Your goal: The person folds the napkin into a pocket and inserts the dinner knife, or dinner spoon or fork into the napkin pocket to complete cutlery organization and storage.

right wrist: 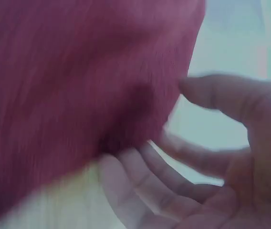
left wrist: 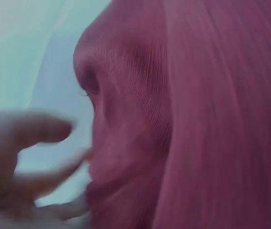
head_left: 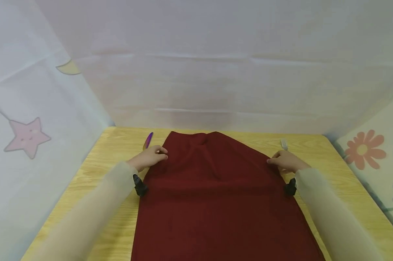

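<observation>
As I judge it, the step in hand is to arrange the red cloth by its two sides on the table. The cloth lies between my grips, wavy just beyond them and flatter on the near side. My left grip is loose, with fingers parted; its thumb stands away from the fabric, and one fingertip seems only to touch the edge, so I have no firm hold there. My right grip is also wide: the thumb tip meets the opposite edge, the other fingers reach the lower border, and I see no clear pinch.

My left arm and right arm stretch forward, both hands at nearly the same reach, fingers pointing inward to the cloth.

The next move, I think, calls for even, light handling of both edges, so the folds may flatten, without pushing the purple handle just beyond my left grip or the fork just beyond my right.
</observation>
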Available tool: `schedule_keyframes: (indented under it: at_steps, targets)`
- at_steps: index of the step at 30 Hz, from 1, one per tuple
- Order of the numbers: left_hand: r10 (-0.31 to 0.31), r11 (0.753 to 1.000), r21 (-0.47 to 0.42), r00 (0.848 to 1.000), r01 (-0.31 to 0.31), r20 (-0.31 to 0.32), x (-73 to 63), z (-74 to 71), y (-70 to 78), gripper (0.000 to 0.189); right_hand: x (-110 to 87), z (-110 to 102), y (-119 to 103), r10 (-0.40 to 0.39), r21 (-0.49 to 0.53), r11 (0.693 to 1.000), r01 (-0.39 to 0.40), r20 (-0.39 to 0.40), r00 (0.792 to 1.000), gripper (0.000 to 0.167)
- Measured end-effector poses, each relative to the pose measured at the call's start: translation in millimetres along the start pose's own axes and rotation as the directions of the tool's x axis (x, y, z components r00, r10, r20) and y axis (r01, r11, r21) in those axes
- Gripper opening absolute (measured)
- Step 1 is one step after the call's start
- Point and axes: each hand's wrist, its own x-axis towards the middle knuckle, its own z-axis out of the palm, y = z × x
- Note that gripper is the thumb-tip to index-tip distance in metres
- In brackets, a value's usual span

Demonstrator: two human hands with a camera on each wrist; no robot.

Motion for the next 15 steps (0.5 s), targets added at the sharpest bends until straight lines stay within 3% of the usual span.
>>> schedule_keyframes:
  at_steps: [2,5,7,11,13,15]
  targets:
    - [-0.01,0.993,-0.122,0.995,-0.002,-0.099,10.0,4.4,-2.7,0.033,9.2,3,-6,0.0,0.086,0.996,0.002,-0.022,1.0,0.062]
    - [-0.012,0.971,-0.236,0.981,-0.035,-0.193,21.1,6.0,-3.5,0.027,20.4,6,-14,0.015,0.18,0.984,-0.012,-0.015,1.0,0.07]
    - [-0.016,0.958,-0.284,0.986,-0.032,-0.164,25.0,3.0,-0.5,0.03,25.4,6,-18,-0.007,0.218,0.976,0.008,-0.007,1.0,0.066]
    - [-0.024,0.938,-0.345,1.0,0.018,-0.014,26.2,-7.0,6.6,0.05,30.0,1,-21,-0.093,0.361,0.929,0.084,0.007,0.996,0.04]
    - [-0.003,0.947,-0.32,1.0,0.01,0.023,23.9,-13.0,9.2,0.059,29.1,-2,-20,-0.145,0.43,0.893,0.135,-0.007,0.989,0.028]
    - [0.051,0.967,-0.253,0.998,-0.043,0.027,19.2,-21.0,12.0,0.064,26.2,-7,-18,-0.204,0.467,0.86,0.205,-0.052,0.978,0.03]
